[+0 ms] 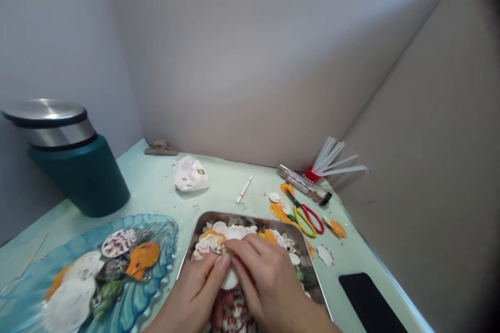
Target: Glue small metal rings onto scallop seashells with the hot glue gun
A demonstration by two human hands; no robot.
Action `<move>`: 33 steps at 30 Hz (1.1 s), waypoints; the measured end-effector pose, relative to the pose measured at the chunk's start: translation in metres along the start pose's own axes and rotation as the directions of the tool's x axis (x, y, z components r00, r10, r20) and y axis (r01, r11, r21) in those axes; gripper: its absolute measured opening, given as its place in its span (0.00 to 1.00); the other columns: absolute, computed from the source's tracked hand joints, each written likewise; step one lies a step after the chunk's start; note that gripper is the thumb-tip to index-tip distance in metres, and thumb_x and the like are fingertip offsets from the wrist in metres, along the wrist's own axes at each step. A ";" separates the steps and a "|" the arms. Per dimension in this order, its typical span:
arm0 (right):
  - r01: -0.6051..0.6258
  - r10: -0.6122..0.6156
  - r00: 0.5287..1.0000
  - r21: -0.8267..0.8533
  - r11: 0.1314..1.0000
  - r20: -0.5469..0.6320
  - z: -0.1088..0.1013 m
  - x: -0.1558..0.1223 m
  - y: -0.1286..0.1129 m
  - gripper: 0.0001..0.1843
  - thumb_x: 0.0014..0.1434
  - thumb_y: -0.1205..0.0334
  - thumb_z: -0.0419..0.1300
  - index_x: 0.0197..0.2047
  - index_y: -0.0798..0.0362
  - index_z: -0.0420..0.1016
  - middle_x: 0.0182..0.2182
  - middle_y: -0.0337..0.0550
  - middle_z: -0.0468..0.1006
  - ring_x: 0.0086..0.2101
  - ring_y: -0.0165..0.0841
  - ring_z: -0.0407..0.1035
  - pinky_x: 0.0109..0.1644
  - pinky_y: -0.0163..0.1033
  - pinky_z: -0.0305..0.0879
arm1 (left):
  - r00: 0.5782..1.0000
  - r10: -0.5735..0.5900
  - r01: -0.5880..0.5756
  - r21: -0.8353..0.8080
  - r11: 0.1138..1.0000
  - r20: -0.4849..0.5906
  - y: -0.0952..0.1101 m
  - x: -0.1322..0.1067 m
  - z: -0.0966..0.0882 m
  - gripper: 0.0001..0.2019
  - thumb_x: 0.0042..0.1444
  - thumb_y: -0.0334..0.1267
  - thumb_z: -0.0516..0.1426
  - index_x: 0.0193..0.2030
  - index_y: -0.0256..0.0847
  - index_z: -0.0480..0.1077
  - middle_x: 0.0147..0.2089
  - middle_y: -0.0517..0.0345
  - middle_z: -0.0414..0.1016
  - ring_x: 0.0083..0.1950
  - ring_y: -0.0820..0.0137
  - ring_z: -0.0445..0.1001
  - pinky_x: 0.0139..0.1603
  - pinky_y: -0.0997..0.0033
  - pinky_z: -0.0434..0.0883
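Observation:
My left hand (pixel 199 283) and my right hand (pixel 265 276) meet over a shallow metal tray (pixel 312 276) heaped with shells. Their fingertips are pinched together above a white shell (pixel 230 278), which shows between the hands. Just below it is a reddish-brown and white patterned scallop shell (pixel 236 315), with fingers of my left hand beside it. Whether a small piece sits right at the fingertips is hidden. White, orange and striped shells (pixel 211 242) lie in the tray beyond my hands.
At left, a blue shell-shaped dish (pixel 170 226) holds shells, near a teal bottle (pixel 86 177). Crumpled white packaging (pixel 190 174) and a thin white stick (pixel 244 190) lie behind the tray. To the right are red-and-yellow-handled scissors (pixel 308 218), glue sticks (pixel 332 158) and a black phone (pixel 371 302).

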State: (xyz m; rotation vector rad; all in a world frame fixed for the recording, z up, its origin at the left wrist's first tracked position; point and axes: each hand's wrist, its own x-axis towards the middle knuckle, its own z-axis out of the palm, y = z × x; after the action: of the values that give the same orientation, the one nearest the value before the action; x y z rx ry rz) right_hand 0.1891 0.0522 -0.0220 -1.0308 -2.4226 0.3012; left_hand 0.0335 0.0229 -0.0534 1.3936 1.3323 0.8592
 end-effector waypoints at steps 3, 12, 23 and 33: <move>-0.009 0.009 1.000 -0.011 1.000 -0.019 0.001 0.000 0.000 0.12 0.63 0.67 0.49 0.46 0.51 0.70 0.33 0.46 0.74 0.34 0.37 0.70 0.38 0.39 0.65 | 1.000 -0.004 0.004 0.024 1.000 -0.003 0.001 0.000 0.001 0.23 0.60 0.55 0.45 0.24 0.41 0.65 0.14 0.60 0.70 0.17 0.68 0.71 0.22 0.74 0.64; -0.083 0.083 0.997 -0.056 0.995 0.000 0.004 -0.002 -0.008 0.11 0.64 0.66 0.50 0.46 0.50 0.71 0.34 0.45 0.74 0.34 0.37 0.71 0.38 0.39 0.65 | 1.000 0.010 -0.010 0.007 1.000 -0.023 0.003 0.000 0.001 0.23 0.60 0.54 0.44 0.24 0.41 0.65 0.13 0.60 0.68 0.17 0.68 0.70 0.22 0.73 0.65; -0.047 0.045 0.996 -0.033 0.998 -0.076 0.003 -0.002 -0.007 0.11 0.63 0.67 0.50 0.45 0.52 0.71 0.35 0.46 0.74 0.35 0.36 0.70 0.39 0.38 0.65 | 1.000 0.024 -0.024 -0.002 1.000 0.003 0.002 0.000 0.002 0.25 0.60 0.56 0.44 0.25 0.39 0.67 0.17 0.58 0.72 0.16 0.70 0.70 0.19 0.75 0.63; -0.074 0.073 0.997 -0.022 0.997 -0.023 0.002 -0.001 -0.006 0.13 0.64 0.67 0.50 0.48 0.52 0.71 0.36 0.46 0.75 0.36 0.36 0.71 0.40 0.38 0.65 | 0.999 -0.003 0.006 -0.059 0.998 0.050 0.002 0.000 0.001 0.22 0.59 0.57 0.46 0.28 0.39 0.64 0.20 0.60 0.73 0.15 0.71 0.69 0.16 0.76 0.60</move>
State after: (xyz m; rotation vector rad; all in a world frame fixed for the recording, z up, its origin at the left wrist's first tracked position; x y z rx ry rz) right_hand 0.1845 0.0472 -0.0219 -1.1294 -2.3769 0.2856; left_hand 0.0351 0.0231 -0.0517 1.3574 1.2622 0.8489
